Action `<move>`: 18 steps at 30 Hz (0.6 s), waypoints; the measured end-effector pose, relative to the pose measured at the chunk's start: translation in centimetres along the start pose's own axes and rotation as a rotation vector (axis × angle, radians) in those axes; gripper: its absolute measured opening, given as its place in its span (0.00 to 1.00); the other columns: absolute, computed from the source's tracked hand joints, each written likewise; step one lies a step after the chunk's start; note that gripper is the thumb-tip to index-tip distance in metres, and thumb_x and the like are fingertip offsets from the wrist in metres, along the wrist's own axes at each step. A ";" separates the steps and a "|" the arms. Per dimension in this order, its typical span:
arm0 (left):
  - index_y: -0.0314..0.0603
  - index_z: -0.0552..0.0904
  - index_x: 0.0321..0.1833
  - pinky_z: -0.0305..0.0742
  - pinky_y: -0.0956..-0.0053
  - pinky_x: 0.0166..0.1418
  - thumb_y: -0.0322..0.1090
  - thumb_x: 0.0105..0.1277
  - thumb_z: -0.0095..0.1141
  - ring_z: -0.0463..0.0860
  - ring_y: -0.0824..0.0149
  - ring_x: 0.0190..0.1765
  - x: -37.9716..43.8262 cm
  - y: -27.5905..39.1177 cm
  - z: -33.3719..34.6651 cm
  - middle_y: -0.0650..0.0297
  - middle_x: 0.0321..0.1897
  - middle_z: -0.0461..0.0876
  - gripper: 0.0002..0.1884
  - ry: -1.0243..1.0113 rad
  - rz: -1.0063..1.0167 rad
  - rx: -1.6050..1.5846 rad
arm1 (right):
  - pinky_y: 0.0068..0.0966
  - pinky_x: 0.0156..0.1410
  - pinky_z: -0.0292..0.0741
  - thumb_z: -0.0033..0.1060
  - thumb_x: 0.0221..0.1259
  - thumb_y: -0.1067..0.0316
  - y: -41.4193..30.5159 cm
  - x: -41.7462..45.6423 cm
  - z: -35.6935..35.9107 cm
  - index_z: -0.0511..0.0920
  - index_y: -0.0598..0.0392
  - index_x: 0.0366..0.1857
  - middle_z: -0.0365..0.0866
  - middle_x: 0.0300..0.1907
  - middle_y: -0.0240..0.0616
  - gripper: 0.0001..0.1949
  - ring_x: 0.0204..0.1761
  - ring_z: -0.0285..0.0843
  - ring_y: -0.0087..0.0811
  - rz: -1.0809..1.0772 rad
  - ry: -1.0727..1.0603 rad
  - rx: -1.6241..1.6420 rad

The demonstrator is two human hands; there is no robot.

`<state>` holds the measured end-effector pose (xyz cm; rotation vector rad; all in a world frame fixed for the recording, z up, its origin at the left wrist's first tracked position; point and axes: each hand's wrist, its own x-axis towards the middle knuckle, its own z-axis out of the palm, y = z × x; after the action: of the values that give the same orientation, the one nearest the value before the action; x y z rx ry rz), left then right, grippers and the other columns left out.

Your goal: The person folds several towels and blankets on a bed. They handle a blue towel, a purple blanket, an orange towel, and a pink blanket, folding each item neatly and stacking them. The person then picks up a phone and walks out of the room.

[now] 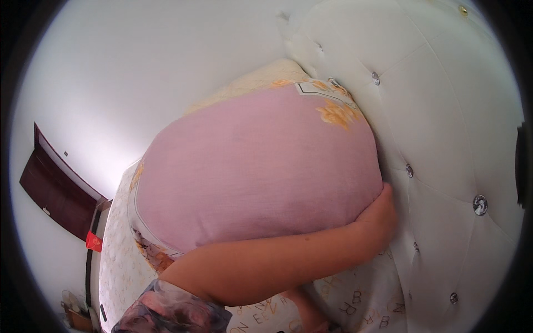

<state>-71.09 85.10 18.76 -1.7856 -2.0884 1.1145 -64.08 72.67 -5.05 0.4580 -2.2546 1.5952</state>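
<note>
A large pillow [258,166] with a pink middle and a white border of orange flowers fills the centre of the view, tilted up beside the headboard. My left arm stretches across its lower side from a patterned sleeve [179,310]. At the pillow's right corner, my left hand [385,214] grips the edge, its fingers mostly hidden and slightly blurred. My right hand is out of view. Below the arm part of a bare limb [308,310] shows; I cannot tell whether it is an arm or a leg.
A white tufted headboard [441,137] with crystal buttons rises on the right. Under the pillow lies a letter-printed bedsheet [358,295]. Behind it, a cream padded piece [254,85] meets the white wall [145,62]. Far left are a dark red door [58,191] and a red container [93,242].
</note>
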 end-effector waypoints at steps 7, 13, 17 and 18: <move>0.43 0.79 0.33 0.65 0.60 0.55 0.45 0.55 0.50 0.76 0.59 0.45 -5.9 -5.8 -1.7 0.60 0.35 0.78 0.14 0.811 0.060 -1.083 | 0.24 0.40 0.67 0.60 0.51 0.68 1.4 -0.5 2.8 0.71 0.57 0.32 0.73 0.32 0.36 0.09 0.36 0.69 0.24 0.142 -0.064 0.460; 0.50 0.70 0.60 0.55 0.65 0.67 0.57 0.67 0.33 0.64 0.59 0.63 -14.9 -21.0 8.3 0.59 0.61 0.66 0.27 0.183 -0.806 -1.066 | 0.20 0.28 0.65 0.61 0.49 0.72 0.6 -0.4 1.6 0.69 0.58 0.22 0.69 0.18 0.32 0.09 0.21 0.66 0.22 0.211 0.015 0.444; 0.46 0.67 0.62 0.54 0.67 0.68 0.61 0.65 0.33 0.62 0.58 0.65 -24.7 -20.6 15.4 0.55 0.61 0.66 0.32 0.075 -1.371 -1.253 | 0.20 0.28 0.66 0.60 0.50 0.72 0.4 -0.4 1.1 0.69 0.58 0.23 0.69 0.19 0.32 0.08 0.22 0.67 0.21 0.265 -0.061 0.458; 0.45 0.68 0.62 0.57 0.66 0.66 0.62 0.65 0.34 0.63 0.58 0.64 -25.3 -19.7 15.0 0.55 0.60 0.67 0.32 0.103 -1.417 -1.214 | 0.20 0.28 0.66 0.60 0.51 0.72 1.1 -0.4 0.9 0.69 0.58 0.23 0.69 0.19 0.32 0.08 0.22 0.67 0.21 0.263 -0.046 0.453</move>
<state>-88.23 55.85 28.87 0.0279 -3.0644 -0.7056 -64.33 72.16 -6.45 0.3176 -2.0426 2.2662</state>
